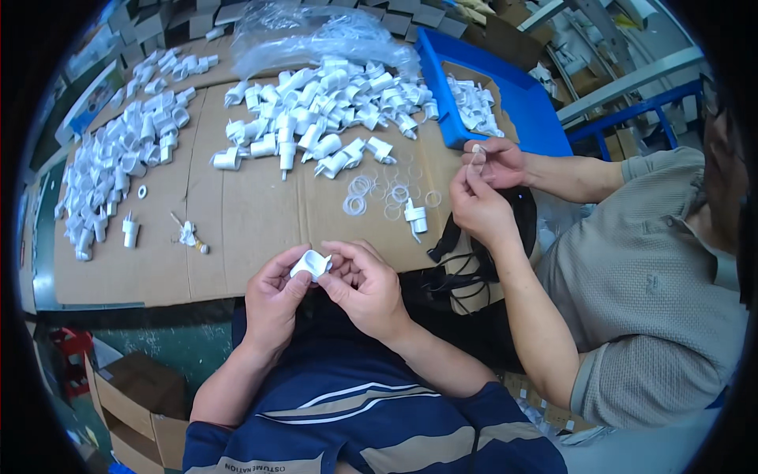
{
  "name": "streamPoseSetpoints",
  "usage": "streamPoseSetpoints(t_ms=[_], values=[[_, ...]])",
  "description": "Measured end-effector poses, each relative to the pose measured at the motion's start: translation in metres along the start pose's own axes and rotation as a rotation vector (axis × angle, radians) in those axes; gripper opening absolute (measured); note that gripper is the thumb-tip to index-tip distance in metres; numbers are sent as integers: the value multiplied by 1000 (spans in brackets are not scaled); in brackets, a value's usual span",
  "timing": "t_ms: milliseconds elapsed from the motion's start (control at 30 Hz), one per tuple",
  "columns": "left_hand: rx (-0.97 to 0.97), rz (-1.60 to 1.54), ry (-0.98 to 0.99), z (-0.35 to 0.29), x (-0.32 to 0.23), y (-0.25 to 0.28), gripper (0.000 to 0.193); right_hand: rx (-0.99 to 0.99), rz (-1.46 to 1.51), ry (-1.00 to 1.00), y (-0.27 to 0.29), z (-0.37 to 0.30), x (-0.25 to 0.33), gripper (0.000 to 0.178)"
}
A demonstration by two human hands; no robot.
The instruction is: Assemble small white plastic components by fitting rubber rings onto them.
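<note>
Between my two hands, just off the table's near edge, is a white hollow plastic part (309, 265) with its opening facing up. My left hand (272, 294) grips it from the left with thumb and fingers. From the other side, the thumb and fingertips of my right hand (365, 289) close on a small spout-like bit at its right end. Beyond my hands, a small white-and-tan piece (189, 235) lies on the cardboard. One white plastic part (415, 219) with a thin stem lies to the right, beside several clear rings (360, 186).
Heaps of similar white parts cover the cardboard (207, 276) at left (130, 150) and centre (324, 103). Crumpled clear plastic (316, 35) lies behind. A blue tray (521, 87) stands far right. At my right, another person's hands (485, 186) hold something small near black cords (474, 268).
</note>
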State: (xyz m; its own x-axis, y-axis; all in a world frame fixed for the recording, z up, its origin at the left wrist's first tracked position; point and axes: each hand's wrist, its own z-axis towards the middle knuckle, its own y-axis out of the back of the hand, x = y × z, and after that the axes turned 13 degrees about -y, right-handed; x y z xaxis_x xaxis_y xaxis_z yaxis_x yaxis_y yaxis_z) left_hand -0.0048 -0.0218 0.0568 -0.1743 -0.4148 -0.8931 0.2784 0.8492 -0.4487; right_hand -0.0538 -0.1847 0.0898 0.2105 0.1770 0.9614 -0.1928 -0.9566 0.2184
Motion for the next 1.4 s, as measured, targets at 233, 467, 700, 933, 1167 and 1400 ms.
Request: streamPoseSetpoints(t_ms=[233, 467, 700, 933, 1167, 1400], values=[[143, 65, -54, 19, 9, -10, 36, -83, -86, 118, 14, 6, -3, 34], [243, 222, -205, 36, 22, -6, 35, -106, -117, 127, 22, 19, -9, 35], [212, 150, -116, 42, 25, -3, 39, -118, -110, 121, 20, 25, -9, 36], [334, 313, -262, 47, 28, 2, 47, -180, -194, 169, 18, 26, -3, 37], [330, 149, -127, 30, 12, -17, 55, -253, -301, 331, 13, 24, -1, 41], [284, 17, -149, 21, 8, -22, 53, -323, -389, 475, 3, 15, 2, 41]])
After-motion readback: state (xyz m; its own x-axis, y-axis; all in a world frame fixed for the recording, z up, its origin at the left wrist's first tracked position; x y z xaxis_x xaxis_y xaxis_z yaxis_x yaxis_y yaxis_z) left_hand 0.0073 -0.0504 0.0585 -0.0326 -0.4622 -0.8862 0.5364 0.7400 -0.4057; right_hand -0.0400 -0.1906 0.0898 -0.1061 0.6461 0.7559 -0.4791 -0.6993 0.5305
